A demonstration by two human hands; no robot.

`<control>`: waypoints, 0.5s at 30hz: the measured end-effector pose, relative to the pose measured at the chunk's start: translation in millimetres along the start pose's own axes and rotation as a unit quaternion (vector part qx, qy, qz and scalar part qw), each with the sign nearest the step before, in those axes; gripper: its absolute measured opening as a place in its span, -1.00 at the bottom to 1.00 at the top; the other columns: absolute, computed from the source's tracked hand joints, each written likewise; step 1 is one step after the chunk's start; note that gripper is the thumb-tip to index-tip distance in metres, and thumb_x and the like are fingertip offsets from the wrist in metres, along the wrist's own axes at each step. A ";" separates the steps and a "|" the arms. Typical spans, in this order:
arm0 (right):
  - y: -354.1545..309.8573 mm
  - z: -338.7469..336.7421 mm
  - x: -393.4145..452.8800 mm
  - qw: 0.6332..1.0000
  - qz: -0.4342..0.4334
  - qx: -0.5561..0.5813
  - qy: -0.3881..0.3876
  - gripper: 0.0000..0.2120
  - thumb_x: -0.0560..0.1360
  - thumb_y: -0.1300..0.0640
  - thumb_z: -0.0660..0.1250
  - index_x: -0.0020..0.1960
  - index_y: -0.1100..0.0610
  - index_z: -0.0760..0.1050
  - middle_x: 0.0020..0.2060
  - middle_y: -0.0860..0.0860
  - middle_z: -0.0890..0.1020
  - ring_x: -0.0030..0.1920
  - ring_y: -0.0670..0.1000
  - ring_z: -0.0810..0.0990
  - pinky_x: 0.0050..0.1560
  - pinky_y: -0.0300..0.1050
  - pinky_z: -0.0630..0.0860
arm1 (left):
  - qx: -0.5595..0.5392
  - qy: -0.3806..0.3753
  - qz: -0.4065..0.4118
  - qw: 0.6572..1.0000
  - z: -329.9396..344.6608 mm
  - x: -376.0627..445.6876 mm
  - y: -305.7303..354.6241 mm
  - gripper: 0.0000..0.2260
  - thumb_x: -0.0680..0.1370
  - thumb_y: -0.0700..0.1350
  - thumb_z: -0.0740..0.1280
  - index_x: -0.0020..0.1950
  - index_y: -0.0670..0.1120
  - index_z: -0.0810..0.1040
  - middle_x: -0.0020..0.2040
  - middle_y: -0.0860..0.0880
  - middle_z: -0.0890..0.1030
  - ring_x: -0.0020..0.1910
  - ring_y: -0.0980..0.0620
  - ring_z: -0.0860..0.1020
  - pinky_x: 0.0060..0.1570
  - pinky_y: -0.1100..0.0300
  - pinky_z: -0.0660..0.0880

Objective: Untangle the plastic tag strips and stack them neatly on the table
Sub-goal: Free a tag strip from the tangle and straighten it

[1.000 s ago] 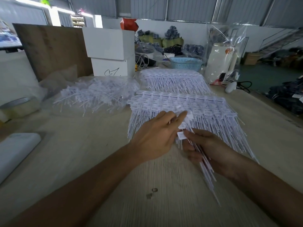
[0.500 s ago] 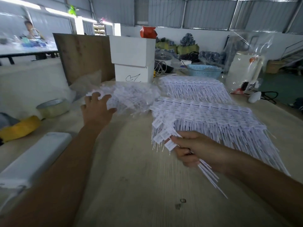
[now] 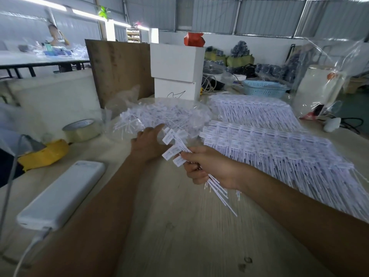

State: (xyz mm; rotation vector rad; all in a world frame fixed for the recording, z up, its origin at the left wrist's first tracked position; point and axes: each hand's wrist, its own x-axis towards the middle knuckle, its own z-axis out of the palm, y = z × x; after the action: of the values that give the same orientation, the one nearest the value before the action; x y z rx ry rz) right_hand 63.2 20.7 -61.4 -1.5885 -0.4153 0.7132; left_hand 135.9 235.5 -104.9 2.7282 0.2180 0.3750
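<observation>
Right hand [image 3: 209, 166] grips a small bundle of strips [image 3: 180, 148], fingers curled round the stems, tag heads fanned up-left, tails hanging below the fist. Probable reason: heads kept aligned so the bundle can be laid down squarely later.

Left hand [image 3: 148, 141] is at the near edge of the tangled pile [image 3: 159, 116], which lies in clear plastic wrap on the table [image 3: 179, 236]. Its fingers are hidden behind the hand and the tags; cannot tell whether they are spread or pinching a strip. Likely fetching the next strip.

Neat stack [image 3: 269, 144] lies right of the bundle, a second stack [image 3: 251, 110] behind it; rows overlap, heads away from the person, presumably to keep them from re-tangling.

Versus 0.5 s ago: the left hand was on the far-left part of the pile; it is now nearer, close beside the bundle. The right hand's bundle is lifted clear of the stack edge.
</observation>
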 end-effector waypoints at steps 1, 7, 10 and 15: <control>0.7 -1.5 2.7 1.000 0.003 0.009 0.002 -0.69 0.72 0.15 0.14 -0.21 0.06 0.27 -0.44 -0.05 0.28 -0.52 -0.11 0.16 -0.47 -0.22 0.04 | -0.008 0.027 0.007 1.000 -1.5 -1.1 -0.3 -0.48 0.47 0.20 0.38 0.41 0.18 0.39 0.32 -0.05 0.51 0.34 -0.19 0.46 0.29 -0.15 0.38; 7.0 -6.7 8.4 0.999 0.032 0.006 -0.016 -0.68 0.70 0.14 0.18 -0.22 0.05 0.25 -0.42 -0.05 0.28 -0.51 -0.11 0.15 -0.43 -0.18 0.02 | -0.189 0.135 -0.019 0.972 -21.1 -2.5 -3.6 -0.79 0.58 0.10 0.37 0.15 0.07 0.64 0.03 0.01 0.70 0.03 -0.03 0.64 0.14 -0.01 0.55; 5.3 -2.7 14.0 0.998 0.058 0.001 -0.030 -0.70 0.70 0.15 0.19 -0.21 0.06 0.29 -0.41 -0.04 0.29 -0.52 -0.11 0.16 -0.44 -0.20 0.03 | -0.198 0.215 0.035 0.956 -33.5 -0.7 -5.5 -0.79 0.61 0.05 0.33 0.00 -0.04 0.69 -0.08 0.01 0.70 -0.07 -0.02 0.65 0.00 0.10 0.54; -12.2 15.2 48.9 0.992 0.086 0.091 0.001 -0.76 0.70 0.22 0.13 -0.14 0.08 0.29 -0.46 -0.05 0.29 -0.56 -0.15 0.15 -0.58 -0.32 0.07 | -0.153 0.307 0.040 0.938 -45.2 -3.7 -3.6 -0.77 0.63 -0.02 0.31 -0.12 -0.10 0.66 -0.21 -0.06 0.67 -0.19 -0.08 0.60 -0.22 0.19 0.32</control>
State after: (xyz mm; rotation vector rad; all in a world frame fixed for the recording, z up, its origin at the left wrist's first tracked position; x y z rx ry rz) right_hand 91.0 65.3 -59.8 -1.4631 -0.2052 0.8568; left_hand 119.0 253.6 -66.7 2.2429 0.1889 1.1762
